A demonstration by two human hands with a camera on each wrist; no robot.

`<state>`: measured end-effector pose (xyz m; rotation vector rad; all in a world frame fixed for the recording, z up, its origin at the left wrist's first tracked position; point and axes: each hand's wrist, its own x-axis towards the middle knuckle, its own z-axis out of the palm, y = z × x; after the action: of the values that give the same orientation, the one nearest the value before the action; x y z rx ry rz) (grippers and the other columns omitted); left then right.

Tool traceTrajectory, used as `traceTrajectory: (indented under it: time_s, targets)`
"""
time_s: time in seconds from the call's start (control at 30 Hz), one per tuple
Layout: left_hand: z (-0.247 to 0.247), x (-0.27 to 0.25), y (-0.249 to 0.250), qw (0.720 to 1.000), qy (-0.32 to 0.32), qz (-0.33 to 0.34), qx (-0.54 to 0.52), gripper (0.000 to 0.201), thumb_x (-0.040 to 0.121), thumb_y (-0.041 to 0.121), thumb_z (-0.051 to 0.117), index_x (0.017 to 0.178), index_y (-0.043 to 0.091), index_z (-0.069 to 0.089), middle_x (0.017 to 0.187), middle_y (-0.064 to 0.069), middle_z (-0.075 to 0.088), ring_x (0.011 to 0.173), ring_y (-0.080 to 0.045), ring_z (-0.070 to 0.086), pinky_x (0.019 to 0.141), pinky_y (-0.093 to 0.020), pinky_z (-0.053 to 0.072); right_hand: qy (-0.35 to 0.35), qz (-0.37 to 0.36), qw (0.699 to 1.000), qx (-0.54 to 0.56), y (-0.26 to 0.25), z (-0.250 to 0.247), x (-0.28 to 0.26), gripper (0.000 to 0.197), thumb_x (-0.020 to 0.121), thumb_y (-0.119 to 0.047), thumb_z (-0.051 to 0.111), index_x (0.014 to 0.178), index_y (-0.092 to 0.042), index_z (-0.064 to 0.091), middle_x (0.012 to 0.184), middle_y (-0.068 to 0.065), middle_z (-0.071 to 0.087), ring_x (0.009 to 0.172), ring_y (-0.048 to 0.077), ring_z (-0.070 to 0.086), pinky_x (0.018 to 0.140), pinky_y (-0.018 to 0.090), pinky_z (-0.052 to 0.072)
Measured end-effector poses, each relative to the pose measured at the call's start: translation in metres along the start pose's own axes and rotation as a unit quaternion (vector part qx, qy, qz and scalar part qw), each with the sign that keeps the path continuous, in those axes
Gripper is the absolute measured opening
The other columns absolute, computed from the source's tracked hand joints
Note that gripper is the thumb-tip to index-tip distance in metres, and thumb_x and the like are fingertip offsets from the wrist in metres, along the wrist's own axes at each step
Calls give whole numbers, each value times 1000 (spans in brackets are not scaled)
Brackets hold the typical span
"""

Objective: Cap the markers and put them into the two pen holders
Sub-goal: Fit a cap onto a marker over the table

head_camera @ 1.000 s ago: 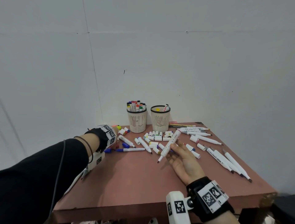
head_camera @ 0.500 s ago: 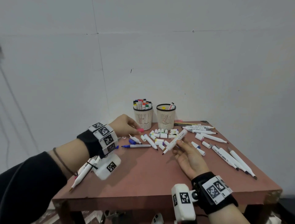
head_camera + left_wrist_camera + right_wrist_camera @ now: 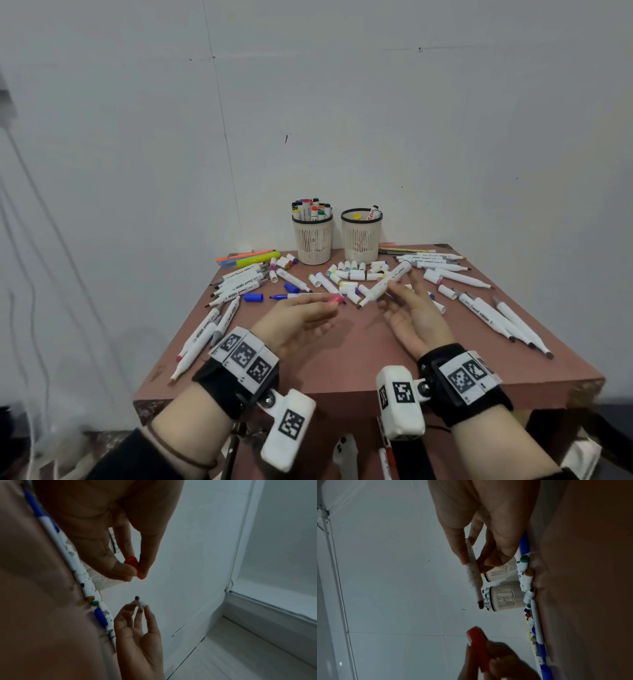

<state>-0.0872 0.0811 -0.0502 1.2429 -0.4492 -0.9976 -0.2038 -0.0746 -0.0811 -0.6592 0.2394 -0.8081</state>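
My left hand (image 3: 301, 317) pinches a small pink-red cap (image 3: 335, 300) between thumb and fingers; the cap (image 3: 132, 563) shows red in the left wrist view. My right hand (image 3: 409, 310) holds a white marker (image 3: 385, 282) slanted, its dark uncapped tip (image 3: 359, 306) pointing left toward the cap, a short gap between them. In the right wrist view the marker (image 3: 473, 573) points down at the cap (image 3: 477, 642). Two cream mesh pen holders stand at the table's back: the left holder (image 3: 313, 243) is full of markers, the right holder (image 3: 361, 241) has few.
Loose caps (image 3: 356, 274) lie in front of the holders. Uncapped white markers lie along the left edge (image 3: 236, 286) and right side (image 3: 493, 317) of the brown table (image 3: 342, 363). A blue pen (image 3: 291, 296) and blue cap (image 3: 253, 297) lie left of centre. White wall behind.
My left hand came from the far left of the table to the middle with the pink-red cap, close to the marker tip. The right hand kept hold of the marker.
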Motion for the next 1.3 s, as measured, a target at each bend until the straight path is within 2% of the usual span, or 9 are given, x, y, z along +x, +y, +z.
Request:
traceTrajectory:
  time_s: [0.23,0.47,0.63,0.8,0.9,1.0,1.13,1.2,1.3]
  targets:
    - [2,12,-16,996,0,-32,-84,11,86,-1,59,92,4,68,71,-7,69,58,-10,66,52,-16,54,11,-19,1000,5,0,-1,3,42,90,7,50,110,-30,52,70,4,67,65,15,60,55,25,50]
    - [-2,18,-23,999,-48,-5,-25,20,80,-3,63,95,9,68,77,-6,68,64,-12,64,61,-21,55,8,-40,999,-22,3,-5,5,45,88,10,50,112,-28,51,72,7,65,69,17,58,68,30,44]
    - [-3,19,-25,998,-64,11,-20,22,79,-6,62,95,7,67,73,-3,70,58,-9,64,56,-19,53,-4,-39,998,-45,3,-3,3,47,88,11,50,111,-30,51,75,7,66,67,16,63,64,26,47]
    - [-2,19,-27,997,-65,45,6,19,79,-7,63,94,4,68,77,-6,71,61,-10,64,56,-17,53,-26,-27,997,-65,5,-5,1,45,86,9,53,109,-29,51,86,11,66,104,38,58,63,26,50]
    - [-3,20,-27,996,-52,73,13,23,77,-8,65,97,3,67,77,-6,72,62,-11,64,58,-17,53,-38,-36,995,-85,7,-2,-1,37,87,8,52,102,-26,51,80,8,66,93,32,60,67,27,51]
    - [-5,22,-28,995,-35,96,16,26,75,-10,66,97,4,68,76,-5,71,63,-12,62,61,-19,54,-41,-36,995,-83,8,-3,-1,27,86,5,54,94,-20,46,72,5,67,94,34,61,65,29,55]
    - [-7,25,-30,992,-9,124,13,26,72,-9,68,94,7,71,84,-7,72,71,-12,65,66,-18,54,-45,-32,995,-88,12,-7,2,39,67,-3,69,99,-16,50,86,14,63,106,42,57,65,30,56]
    - [-9,27,-32,992,-4,127,13,25,74,-7,67,96,5,70,81,-6,72,68,-10,65,67,-18,54,-53,-33,992,-106,12,-7,1,54,52,-12,77,100,-14,51,87,16,67,97,35,64,65,29,57]
    - [-12,31,-35,992,3,126,16,19,79,-5,64,97,-2,68,73,-7,69,61,-9,62,67,-18,54,-82,-46,988,-126,12,-10,1,64,37,-21,92,88,-13,53,82,16,70,81,24,70,66,28,58]
